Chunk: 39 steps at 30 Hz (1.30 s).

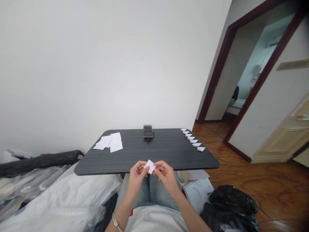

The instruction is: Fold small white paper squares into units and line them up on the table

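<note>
A small white square of paper (150, 166) is held between both hands, just over the table's near edge, one corner pointing up. My left hand (139, 170) pinches its left side between thumb and fingers. On the right side, my right hand (164, 171) grips it with thumb and fingertips. Loose white paper sheets (116, 142) lie overlapping on the table's left part. Along the right edge, several small folded white paper pieces (193, 141) sit in a slanting row.
The dark table (135, 151) stands against a white wall. A phone-like device (148, 131) with a cable is at its back middle. Plastic-wrapped bundles (60, 196) lie at left. A white paper bag (196, 193) and black plastic bags (230, 206) are on the floor at right.
</note>
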Motion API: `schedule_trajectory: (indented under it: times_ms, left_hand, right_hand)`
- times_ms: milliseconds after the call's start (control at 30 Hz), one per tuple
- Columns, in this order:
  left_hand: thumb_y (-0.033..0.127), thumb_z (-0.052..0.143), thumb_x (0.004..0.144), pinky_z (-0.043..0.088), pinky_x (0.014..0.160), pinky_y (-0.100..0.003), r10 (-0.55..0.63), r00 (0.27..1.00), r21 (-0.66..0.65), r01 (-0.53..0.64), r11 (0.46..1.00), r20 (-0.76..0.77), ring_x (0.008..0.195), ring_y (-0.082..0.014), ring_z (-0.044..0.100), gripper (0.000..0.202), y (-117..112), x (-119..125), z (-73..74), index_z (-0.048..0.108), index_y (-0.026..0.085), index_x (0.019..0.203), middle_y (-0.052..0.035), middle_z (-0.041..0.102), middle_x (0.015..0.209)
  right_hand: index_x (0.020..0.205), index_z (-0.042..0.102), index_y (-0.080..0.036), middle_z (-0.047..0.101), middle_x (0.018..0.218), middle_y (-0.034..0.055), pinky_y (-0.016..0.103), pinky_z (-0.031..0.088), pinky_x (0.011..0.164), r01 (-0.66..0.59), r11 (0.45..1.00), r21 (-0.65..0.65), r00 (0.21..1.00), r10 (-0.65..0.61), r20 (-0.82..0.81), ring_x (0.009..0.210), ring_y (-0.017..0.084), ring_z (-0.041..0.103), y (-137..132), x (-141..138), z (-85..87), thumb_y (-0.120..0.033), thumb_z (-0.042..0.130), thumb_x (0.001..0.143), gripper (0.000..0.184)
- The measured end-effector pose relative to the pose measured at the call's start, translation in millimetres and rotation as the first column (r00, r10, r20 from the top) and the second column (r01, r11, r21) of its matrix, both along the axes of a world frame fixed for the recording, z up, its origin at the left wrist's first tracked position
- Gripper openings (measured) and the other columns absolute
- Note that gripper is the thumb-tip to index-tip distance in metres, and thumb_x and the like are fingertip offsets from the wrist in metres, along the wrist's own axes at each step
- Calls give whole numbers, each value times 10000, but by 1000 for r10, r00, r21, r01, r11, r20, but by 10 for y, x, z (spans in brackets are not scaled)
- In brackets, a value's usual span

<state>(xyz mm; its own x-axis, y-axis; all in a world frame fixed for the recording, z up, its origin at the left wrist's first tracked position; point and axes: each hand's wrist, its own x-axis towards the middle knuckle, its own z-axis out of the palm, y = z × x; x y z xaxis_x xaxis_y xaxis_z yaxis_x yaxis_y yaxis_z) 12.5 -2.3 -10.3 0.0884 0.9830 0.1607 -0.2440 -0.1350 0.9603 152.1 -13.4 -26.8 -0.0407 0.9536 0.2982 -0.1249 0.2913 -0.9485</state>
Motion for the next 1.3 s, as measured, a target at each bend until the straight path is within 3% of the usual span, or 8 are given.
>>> schedule_trajectory:
  times_ms: [367, 800, 967, 1300]
  left_hand:
    - [280, 701, 681, 369, 472, -176, -54, 999, -25, 54, 998, 8, 520, -89, 498, 214, -9, -5, 7, 606, 117, 782, 3, 617, 602]
    - [315, 716, 652, 362, 464, -180, -102, 994, -51, 100, 994, -32, 492, -87, 490, 237, -9, -7, 18, 605, 124, 740, 10, 597, 577]
    - [306, 693, 681, 405, 476, -194, -107, 994, 3, 107, 994, -9, 528, -112, 529, 314, 16, -27, -4, 612, 140, 936, 26, 583, 573]
    - [214, 708, 649, 444, 595, -238, -87, 967, 91, 112, 990, -241, 628, -159, 596, 148, 71, -109, -69, 710, 137, 775, -45, 679, 671]
  right_hand:
    - [855, 595, -176, 607, 637, 5, 165, 360, 407, -77, 997, 6, 997, 77, -24, 574, 127, 548, -8, 47, 82, -271, 641, 725, 167]
    - [742, 648, -165, 589, 593, -11, 175, 361, 410, -59, 997, -57, 998, 59, 1, 490, 96, 495, 43, 69, 34, -278, 703, 654, 153]
    - [720, 701, -166, 629, 643, 9, 192, 401, 439, -52, 998, -48, 999, 51, -9, 548, 119, 544, 74, 104, 8, -280, 696, 664, 127]
    - [701, 696, -153, 654, 566, 1, 228, 416, 493, -13, 994, -107, 998, 7, -60, 499, 121, 561, 132, 137, -37, -272, 753, 590, 173]
